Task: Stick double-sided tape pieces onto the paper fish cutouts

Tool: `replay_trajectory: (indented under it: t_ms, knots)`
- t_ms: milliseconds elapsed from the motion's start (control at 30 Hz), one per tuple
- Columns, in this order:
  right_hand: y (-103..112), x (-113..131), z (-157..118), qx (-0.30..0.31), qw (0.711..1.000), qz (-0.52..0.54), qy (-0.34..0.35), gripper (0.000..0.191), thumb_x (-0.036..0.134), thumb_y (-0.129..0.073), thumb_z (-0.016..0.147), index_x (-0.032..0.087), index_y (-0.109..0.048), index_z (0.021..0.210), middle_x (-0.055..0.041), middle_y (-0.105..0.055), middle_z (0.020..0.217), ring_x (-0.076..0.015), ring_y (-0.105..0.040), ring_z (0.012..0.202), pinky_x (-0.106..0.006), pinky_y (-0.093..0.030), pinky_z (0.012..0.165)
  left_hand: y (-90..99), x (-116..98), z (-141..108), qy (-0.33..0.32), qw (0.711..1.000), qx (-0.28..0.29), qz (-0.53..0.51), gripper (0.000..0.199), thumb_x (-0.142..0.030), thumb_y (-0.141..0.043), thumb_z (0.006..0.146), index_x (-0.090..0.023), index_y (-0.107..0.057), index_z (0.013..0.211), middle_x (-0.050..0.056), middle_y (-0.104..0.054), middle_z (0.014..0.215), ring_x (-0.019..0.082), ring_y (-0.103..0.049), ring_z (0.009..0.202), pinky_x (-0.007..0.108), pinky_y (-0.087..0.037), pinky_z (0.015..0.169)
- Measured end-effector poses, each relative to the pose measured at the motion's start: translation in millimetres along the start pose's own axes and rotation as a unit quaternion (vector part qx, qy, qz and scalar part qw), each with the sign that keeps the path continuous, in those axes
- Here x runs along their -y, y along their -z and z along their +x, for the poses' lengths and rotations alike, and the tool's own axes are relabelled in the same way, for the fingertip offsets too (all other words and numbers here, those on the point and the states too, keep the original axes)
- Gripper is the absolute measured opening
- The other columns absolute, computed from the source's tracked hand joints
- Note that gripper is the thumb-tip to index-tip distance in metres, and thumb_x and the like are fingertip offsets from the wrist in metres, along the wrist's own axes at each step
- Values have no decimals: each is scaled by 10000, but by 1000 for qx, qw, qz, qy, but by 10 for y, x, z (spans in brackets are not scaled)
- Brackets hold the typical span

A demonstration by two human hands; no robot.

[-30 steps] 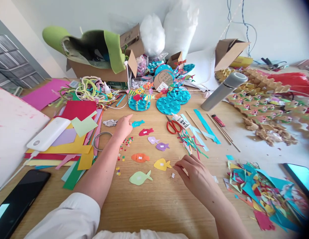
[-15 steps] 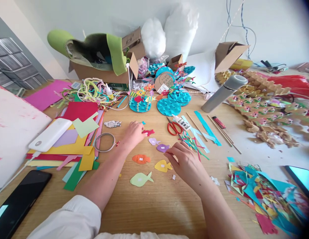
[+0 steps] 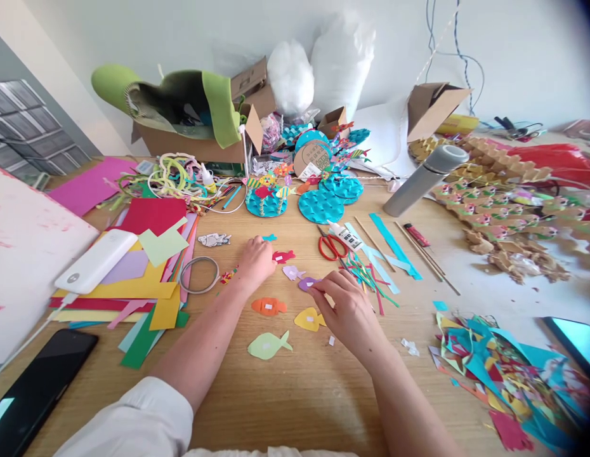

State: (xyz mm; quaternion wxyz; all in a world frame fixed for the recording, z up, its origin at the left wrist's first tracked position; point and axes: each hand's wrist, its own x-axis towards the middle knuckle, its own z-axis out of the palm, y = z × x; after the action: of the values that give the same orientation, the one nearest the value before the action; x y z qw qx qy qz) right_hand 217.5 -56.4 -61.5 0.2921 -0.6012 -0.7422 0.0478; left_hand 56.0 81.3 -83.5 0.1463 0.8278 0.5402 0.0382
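Note:
Several cut-paper fish lie on the wooden table, most with a small white square on them. My right hand (image 3: 347, 303) is in a pinch over the tail end of the purple fish (image 3: 306, 284); what its fingertips hold is too small to make out. My left hand (image 3: 257, 260), its fingers curled downward and partly hidden, is beside the red fish (image 3: 283, 257) and the blue fish (image 3: 269, 238). A lilac fish (image 3: 292, 272), an orange fish (image 3: 269, 306), a yellow fish (image 3: 308, 319) and a pale green fish (image 3: 269, 346) lie between my arms.
Red-handled scissors (image 3: 332, 246) and a white glue bottle (image 3: 348, 236) lie beyond my right hand. Paper scraps (image 3: 509, 374) are heaped at right. Coloured paper sheets (image 3: 152, 216), a power bank (image 3: 96, 261) and a phone (image 3: 40, 387) are at left. A grey flask (image 3: 423, 181) lies farther back.
My left hand has shifted slightly left and nearer me, showing more of the blue and red fish and some small coloured bits. My right hand has moved slightly left over the purple fish.

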Motion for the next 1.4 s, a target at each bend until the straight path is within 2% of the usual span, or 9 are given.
replay_trajectory:
  t_ms: [300, 433, 533, 600, 833, 1000, 1133, 1300, 1400]
  knots:
    - [-57, -54, 44, -2, 1000, 12, -2, 199, 233, -523, 927, 187, -675, 806, -53, -606, 758, -191, -539, 759, -309, -440, 677, -49, 15, 22, 3, 1000, 1, -3, 117, -213, -640, 790, -147, -720, 843, 141, -654, 1030, 243, -579, 1055, 310, -429, 938]
    - [-155, -220, 309, 65, 998, 10, -10, 132, 197, -574, 890, 187, -693, 833, -53, -651, 818, -190, -588, 828, -305, -454, 747, -62, 17, 12, -6, 1000, -4, 0, 129, -174, -618, 800, -142, -693, 899, 144, -646, 1049, 253, -572, 1071, 334, -419, 964]
    - [-305, -372, 600, 123, 991, -31, -47, 114, 179, -591, 877, 160, -703, 883, -69, -676, 880, -179, -609, 865, -292, -440, 808, -63, 16, -1, -9, 1000, -6, 4, 162, -167, -611, 804, -132, -667, 952, 152, -637, 1060, 266, -564, 1088, 347, -417, 971]
    - [-420, -452, 769, 137, 987, -47, -62, 117, 174, -593, 872, 143, -704, 888, -89, -686, 908, -185, -617, 889, -298, -422, 850, -62, 18, -4, -10, 1000, -4, 7, 169, -170, -610, 805, -123, -658, 960, 159, -633, 1055, 273, -561, 1093, 350, -419, 967]
    - [-665, -513, 996, 175, 975, -66, -118, 114, 161, -585, 846, 117, -687, 869, -122, -712, 916, -203, -641, 878, -272, -409, 752, -43, 19, -4, -13, 1000, 3, 2, 164, -161, -604, 806, -100, -652, 950, 178, -626, 1062, 283, -556, 1100, 353, -416, 956]
    - [-678, -486, 1038, 196, 966, -64, -156, 123, 111, -561, 828, 128, -683, 831, -115, -726, 880, -200, -651, 839, -261, -393, 702, -39, 15, -13, -13, 1000, 0, -20, 185, -151, -619, 794, -82, -648, 962, 196, -623, 1074, 300, -552, 1116, 367, -408, 965]
    - [-652, -473, 1037, 192, 967, -52, -157, 125, 87, -552, 829, 122, -672, 818, -121, -720, 867, -201, -644, 830, -259, -384, 692, -40, 20, -13, -6, 998, -11, -58, 273, -131, -653, 761, -76, -634, 1028, 198, -628, 1098, 309, -544, 1140, 388, -393, 989]
    - [-518, -423, 977, 150, 980, -15, -128, 131, 94, -525, 853, 143, -638, 810, -84, -701, 867, -181, -615, 831, -251, -380, 710, 23, 43, 31, -20, 986, -14, -166, 465, -96, -719, 683, -114, -614, 1136, 170, -618, 1237, 307, -521, 1209, 411, -342, 1054]
    - [-387, -369, 941, 121, 986, 7, -113, 109, 121, -533, 859, 156, -615, 798, -64, -684, 842, -173, -599, 812, -250, -383, 706, 95, 56, 59, -28, 965, 15, -259, 549, -143, -758, 677, -124, -591, 1199, 145, -640, 1245, 262, -593, 1141, 357, -434, 979]
